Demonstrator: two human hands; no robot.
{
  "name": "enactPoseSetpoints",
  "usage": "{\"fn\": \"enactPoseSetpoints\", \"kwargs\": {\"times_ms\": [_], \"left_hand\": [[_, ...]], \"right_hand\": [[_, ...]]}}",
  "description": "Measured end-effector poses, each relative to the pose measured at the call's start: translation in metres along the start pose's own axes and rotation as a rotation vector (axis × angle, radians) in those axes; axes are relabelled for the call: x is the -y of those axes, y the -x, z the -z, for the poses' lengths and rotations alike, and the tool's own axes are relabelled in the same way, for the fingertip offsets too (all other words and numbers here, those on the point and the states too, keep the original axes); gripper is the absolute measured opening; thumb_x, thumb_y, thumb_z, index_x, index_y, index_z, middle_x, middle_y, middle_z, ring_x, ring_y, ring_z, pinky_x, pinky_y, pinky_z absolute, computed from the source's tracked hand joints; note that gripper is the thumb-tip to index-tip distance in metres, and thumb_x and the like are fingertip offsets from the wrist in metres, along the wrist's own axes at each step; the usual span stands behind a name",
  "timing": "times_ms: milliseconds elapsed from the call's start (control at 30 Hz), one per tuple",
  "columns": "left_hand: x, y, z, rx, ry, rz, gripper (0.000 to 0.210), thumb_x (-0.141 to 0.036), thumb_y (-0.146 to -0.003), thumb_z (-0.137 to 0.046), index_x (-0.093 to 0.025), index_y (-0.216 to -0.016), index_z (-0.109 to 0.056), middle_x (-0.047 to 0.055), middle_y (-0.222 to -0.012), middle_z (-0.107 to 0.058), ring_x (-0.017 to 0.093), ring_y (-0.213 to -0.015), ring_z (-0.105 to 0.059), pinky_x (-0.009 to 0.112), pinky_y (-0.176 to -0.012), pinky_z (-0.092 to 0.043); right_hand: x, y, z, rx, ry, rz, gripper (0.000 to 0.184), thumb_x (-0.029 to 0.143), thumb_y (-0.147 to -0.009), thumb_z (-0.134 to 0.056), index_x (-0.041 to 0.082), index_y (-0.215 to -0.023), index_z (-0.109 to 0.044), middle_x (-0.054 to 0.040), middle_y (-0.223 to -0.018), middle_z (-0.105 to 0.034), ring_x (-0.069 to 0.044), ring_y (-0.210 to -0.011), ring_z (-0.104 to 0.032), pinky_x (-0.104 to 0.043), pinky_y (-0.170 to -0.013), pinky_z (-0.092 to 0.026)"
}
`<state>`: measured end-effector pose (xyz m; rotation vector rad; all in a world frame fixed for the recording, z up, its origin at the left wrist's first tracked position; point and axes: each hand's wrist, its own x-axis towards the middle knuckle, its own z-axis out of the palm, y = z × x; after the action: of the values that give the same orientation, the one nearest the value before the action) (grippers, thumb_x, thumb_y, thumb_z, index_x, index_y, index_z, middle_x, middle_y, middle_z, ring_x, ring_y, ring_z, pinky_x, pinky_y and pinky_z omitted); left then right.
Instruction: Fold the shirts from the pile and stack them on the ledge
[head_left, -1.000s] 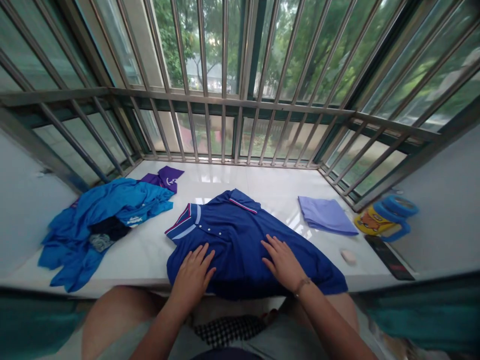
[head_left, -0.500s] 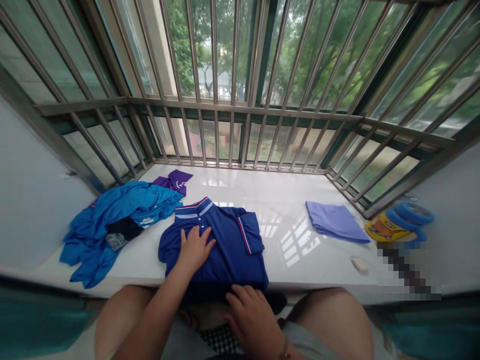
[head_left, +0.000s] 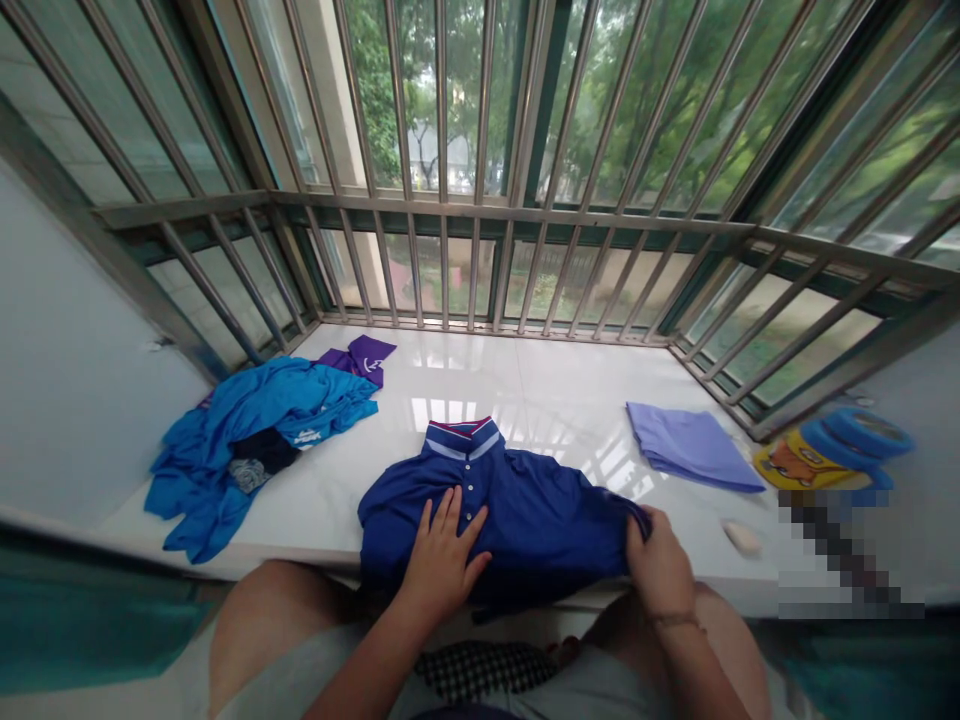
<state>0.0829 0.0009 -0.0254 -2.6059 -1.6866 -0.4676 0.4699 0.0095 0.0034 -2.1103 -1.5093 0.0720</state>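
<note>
A navy blue polo shirt [head_left: 525,510] lies front up on the white sill, its striped collar toward the window and its lower part over the front edge. My left hand [head_left: 448,545] rests flat on the shirt's chest beside the buttons, fingers spread. At the shirt's right side, my right hand [head_left: 661,562] is closed on the sleeve edge, which it holds out to the right. The thumb and fingers wrap round the cloth, and part of the sleeve is hidden by them.
Bright blue crumpled clothing [head_left: 217,430] and a purple garment [head_left: 367,360] lie at the left. On the right are a folded lavender cloth [head_left: 690,447], a small pale object [head_left: 742,538] and a yellow-and-blue container [head_left: 825,450]. Metal window bars [head_left: 495,210] stand behind the sill [head_left: 555,370].
My right hand has moved from the hem to the right and grips the sleeve, spreading it out. The shirt has shifted right and turned, its collar now upright. My left hand has stayed on the chest.
</note>
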Motion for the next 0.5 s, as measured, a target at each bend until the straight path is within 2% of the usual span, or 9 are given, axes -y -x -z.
{"fn": "enactPoseSetpoints", "kwargs": {"times_ms": [67, 133, 200, 300, 367, 433, 500], "left_hand": [[0.0, -0.001, 0.0, 0.007, 0.015, 0.006, 0.073, -0.054, -0.103, -0.066, -0.041, -0.169, -0.041, 0.015, -0.181, -0.026, 0.04, -0.165, -0.028, 0.066, -0.13, -0.026], [-0.002, -0.002, 0.0, 0.021, 0.035, 0.012, 0.072, -0.056, -0.103, -0.065, -0.041, -0.169, -0.041, 0.016, -0.181, -0.025, 0.039, -0.166, -0.028, 0.066, -0.129, -0.027], [-0.005, -0.003, 0.001, 0.039, 0.061, 0.012, 0.071, -0.056, -0.103, -0.065, -0.04, -0.169, -0.043, 0.016, -0.181, -0.025, 0.04, -0.166, -0.028, 0.067, -0.13, -0.027], [-0.014, -0.006, 0.004, 0.075, 0.119, -0.021, 0.073, -0.056, -0.1, -0.07, -0.038, -0.167, -0.046, 0.015, -0.181, -0.025, 0.042, -0.166, -0.027, 0.071, -0.13, -0.025], [-0.021, -0.008, 0.009, 0.105, 0.193, -0.081, 0.072, -0.053, -0.099, -0.071, -0.037, -0.166, -0.048, 0.014, -0.18, -0.029, 0.041, -0.165, -0.031, 0.07, -0.13, -0.029], [-0.023, -0.01, 0.017, 0.113, 0.305, -0.138, 0.064, -0.045, -0.104, -0.064, -0.034, -0.165, -0.048, 0.012, -0.175, -0.042, 0.034, -0.16, -0.042, 0.06, -0.128, -0.04], [-0.013, -0.011, 0.026, 0.036, 0.394, -0.117, 0.053, -0.035, -0.11, -0.051, -0.03, -0.162, -0.05, 0.01, -0.164, -0.057, 0.027, -0.15, -0.055, 0.049, -0.124, -0.048]], "right_hand": [[-0.015, -0.005, 0.012, -0.155, 0.14, -0.044, 0.047, 0.042, -0.101, -0.046, 0.008, -0.126, -0.065, -0.0254, -0.109, -0.072, -0.041, -0.104, -0.07, -0.053, -0.091, -0.056], [-0.008, -0.001, 0.016, -0.24, 0.208, 0.084, 0.049, 0.039, -0.102, -0.046, 0.005, -0.133, -0.063, -0.0289, -0.122, -0.069, -0.042, -0.117, -0.066, -0.056, -0.101, -0.052], [0.017, 0.007, 0.009, -0.233, 0.176, 0.27, 0.047, 0.037, -0.106, -0.045, 0.008, -0.138, -0.062, -0.0264, -0.133, -0.067, -0.039, -0.127, -0.062, -0.054, -0.111, -0.049], [0.069, 0.021, -0.019, -0.087, 0.086, 0.489, 0.045, 0.036, -0.11, -0.043, 0.014, -0.146, -0.061, -0.0203, -0.149, -0.064, -0.033, -0.142, -0.056, -0.051, -0.122, -0.042], [0.098, 0.026, -0.04, 0.079, 0.083, 0.55, 0.051, 0.036, -0.111, -0.043, 0.017, -0.156, -0.055, -0.0163, -0.163, -0.054, -0.032, -0.154, -0.046, -0.053, -0.128, -0.035], [0.116, 0.026, -0.055, 0.229, 0.118, 0.526, 0.057, 0.038, -0.11, -0.045, 0.02, -0.164, -0.049, -0.0127, -0.172, -0.044, -0.033, -0.161, -0.037, -0.058, -0.131, -0.029], [0.124, 0.023, -0.062, 0.322, 0.158, 0.452, 0.06, 0.04, -0.109, -0.045, 0.022, -0.167, -0.047, -0.0106, -0.176, -0.038, -0.034, -0.164, -0.032, -0.061, -0.132, -0.024]]}}
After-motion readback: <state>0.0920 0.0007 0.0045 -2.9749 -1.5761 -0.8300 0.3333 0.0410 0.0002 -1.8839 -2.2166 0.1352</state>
